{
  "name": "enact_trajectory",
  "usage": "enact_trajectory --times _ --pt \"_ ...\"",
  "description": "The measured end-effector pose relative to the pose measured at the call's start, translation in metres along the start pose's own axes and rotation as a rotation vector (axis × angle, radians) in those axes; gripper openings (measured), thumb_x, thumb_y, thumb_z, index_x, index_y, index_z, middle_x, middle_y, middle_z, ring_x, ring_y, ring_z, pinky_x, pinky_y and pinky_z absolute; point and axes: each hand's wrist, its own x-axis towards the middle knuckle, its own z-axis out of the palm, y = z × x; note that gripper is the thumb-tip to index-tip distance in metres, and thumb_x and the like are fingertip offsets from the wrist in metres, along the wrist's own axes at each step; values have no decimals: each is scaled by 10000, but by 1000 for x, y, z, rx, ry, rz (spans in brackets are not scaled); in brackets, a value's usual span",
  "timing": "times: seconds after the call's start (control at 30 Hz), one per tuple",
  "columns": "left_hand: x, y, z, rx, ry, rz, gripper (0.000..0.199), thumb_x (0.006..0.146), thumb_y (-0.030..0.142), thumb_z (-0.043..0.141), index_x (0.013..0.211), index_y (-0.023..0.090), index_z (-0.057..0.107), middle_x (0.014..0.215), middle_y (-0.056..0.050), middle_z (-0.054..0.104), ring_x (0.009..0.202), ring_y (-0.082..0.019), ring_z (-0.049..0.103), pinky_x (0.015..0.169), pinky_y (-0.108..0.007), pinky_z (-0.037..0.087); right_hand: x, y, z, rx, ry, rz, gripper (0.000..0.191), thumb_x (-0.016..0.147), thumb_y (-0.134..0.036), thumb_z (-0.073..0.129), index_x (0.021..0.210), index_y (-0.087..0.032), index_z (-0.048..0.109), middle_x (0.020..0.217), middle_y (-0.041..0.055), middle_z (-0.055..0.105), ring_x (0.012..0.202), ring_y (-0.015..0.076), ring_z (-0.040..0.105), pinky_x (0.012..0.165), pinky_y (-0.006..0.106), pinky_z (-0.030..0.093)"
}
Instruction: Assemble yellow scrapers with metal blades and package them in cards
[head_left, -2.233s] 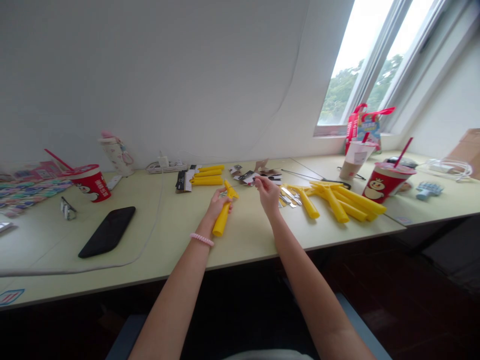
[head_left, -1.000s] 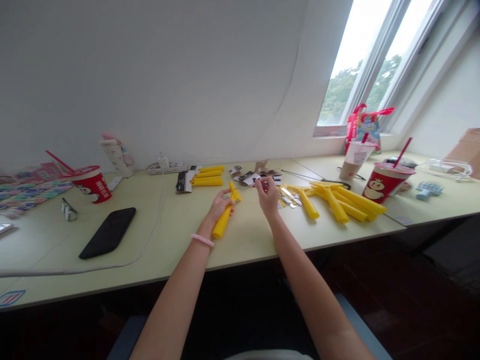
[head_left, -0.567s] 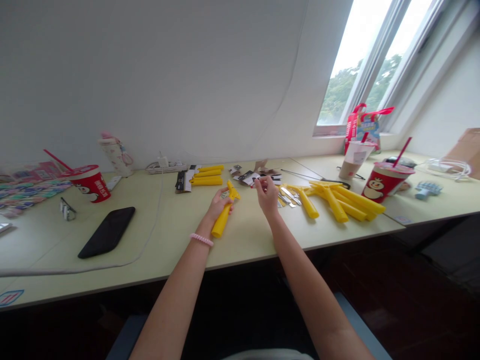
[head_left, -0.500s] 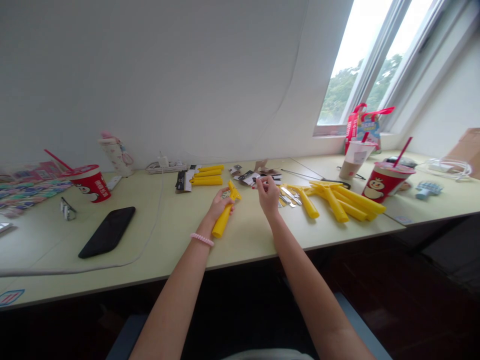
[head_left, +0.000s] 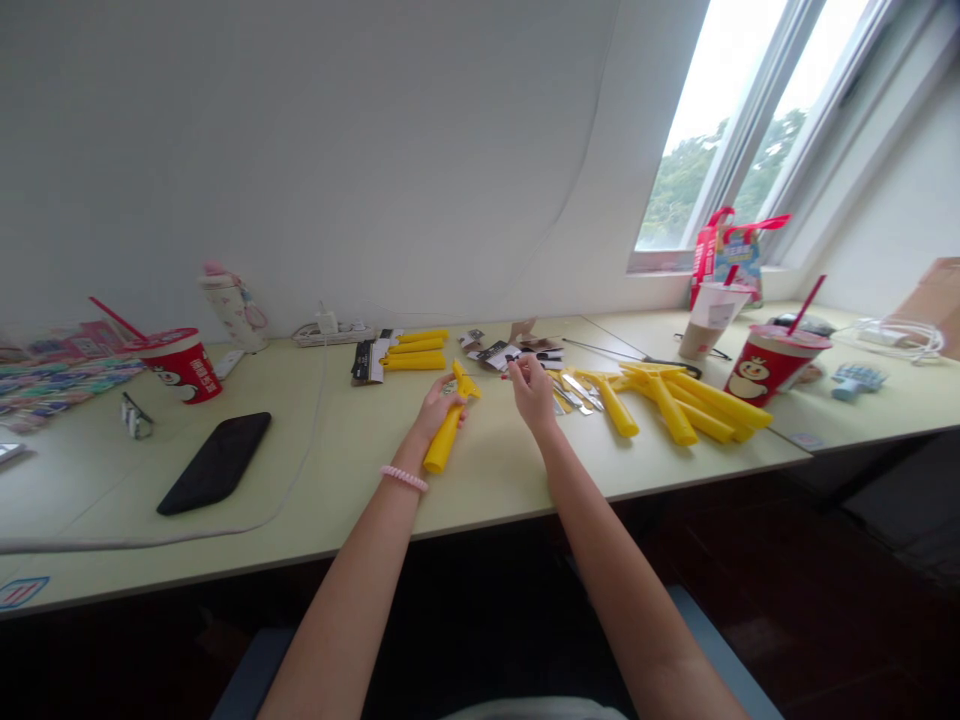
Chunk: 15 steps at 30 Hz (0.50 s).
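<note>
My left hand [head_left: 436, 412] is closed around a yellow plastic scraper [head_left: 444, 440], its wide head pointing up and away from me and the end of its handle towards me. To the right, my right hand [head_left: 534, 392] is raised with the fingers pinched together. What sits in that pinch, if anything, is too small to make out. Beside the right hand lie several flat metal blades [head_left: 579, 392]. Further right is a pile of yellow scrapers [head_left: 671, 405]. Black-and-white packaging cards [head_left: 499, 355] lie just beyond the right hand.
More yellow handles [head_left: 416, 358] with a black card lie behind my left hand. A black phone [head_left: 215, 463] and a red cup [head_left: 184, 365] are on the left. Another red cup [head_left: 776, 365] and a clear cup [head_left: 709, 320] stand right. A white cable [head_left: 285, 500] crosses the table.
The scraper in my left hand has tipped very slightly to the left. My right hand has shifted a touch left and down, its fingers still pinched.
</note>
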Motion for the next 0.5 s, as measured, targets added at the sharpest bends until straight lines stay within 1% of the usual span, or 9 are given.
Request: enact_trajectory --times 0.13,0.23,0.4,0.5 --pt "2 -2 -2 3 14 4 574 642 69 561 1176 210 404 682 -1 573 414 -79 511 383 -178 380 1 -1 0 76 -31 -25 136 732 -318 497 706 -204 426 626 -22 511 574 118 475 536 219 355" --pt "3 -3 -2 10 5 3 571 640 70 567 1171 213 416 672 -2 576 413 -82 510 381 -179 380 1 -2 0 94 -17 -39 128 731 -316 495 707 -203 439 608 -24 502 556 115 468 527 220 360" --pt "3 -3 -2 3 14 -8 580 637 87 591 1177 215 420 666 2 572 415 -83 513 379 -176 377 0 -3 0 106 -58 -33 108 747 -310 474 743 -202 471 548 -37 502 506 110 468 522 218 356" --pt "3 -3 -2 -8 19 -10 579 637 96 603 1176 209 426 683 -3 574 417 -83 514 379 -180 378 0 -2 1 102 -47 -11 123 737 -322 483 746 -199 481 536 -38 513 488 107 464 507 215 343"
